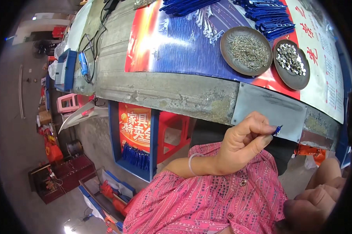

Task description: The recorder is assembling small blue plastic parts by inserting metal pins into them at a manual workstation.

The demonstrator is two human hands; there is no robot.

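Note:
My left hand (244,142), with a pale bangle on its wrist, is in front of the table's near edge. Its thumb and index finger pinch a small blue piece (277,130) with a shiny metal spot, mostly hidden by the fingertips. At the lower right, very close and blurred, is my right hand (318,191); its fingers look bent, and whatever they may hold is hidden. Beyond the left hand lies a brown dish (226,54) of thin metal pins (249,52). Beside it, a second brown dish (291,82) holds small round silvery pieces (289,58).
Slim blue pieces (269,19) lie heaped on the printed sheet (176,50) at the back. A grey plate (261,105) is fixed at the table edge. Below left stand a blue box (154,148) with more blue pieces and a red stool (172,134).

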